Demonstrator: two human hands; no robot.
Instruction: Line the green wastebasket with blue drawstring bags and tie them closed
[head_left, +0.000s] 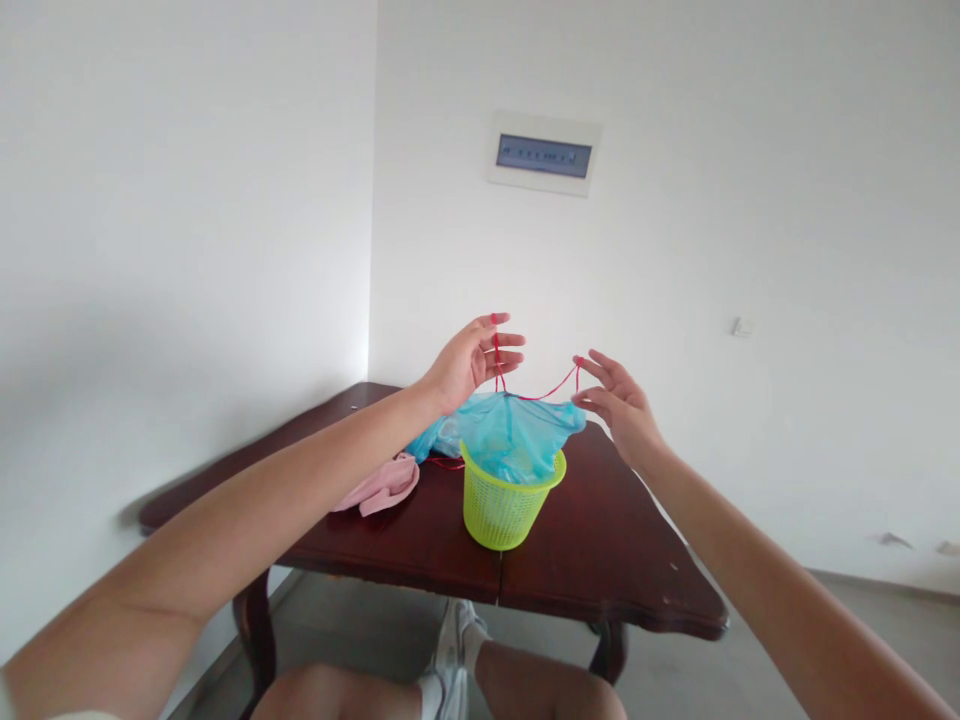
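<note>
A light blue drawstring trash bag (517, 430) rises out of a yellow-green mesh basket (501, 515) on the table. Its red drawstring (551, 392) is pulled up above the bag's mouth in two places. My left hand (469, 365), fingers spread, has one loop of the string hooked over a finger. On the other side, my right hand (616, 400) holds the string up at its index fingertip. The right thumb touches the bag's upper right corner or sits very near it. The bag's lower part is inside the basket, showing faintly through the mesh.
A dark red wooden table (592, 540) stands against white walls. A pink cloth (384, 487) and another crumpled blue bag (436, 438) lie left of the basket, partly behind my left arm. A breaker panel (544, 155) is on the wall. My legs are below the table edge.
</note>
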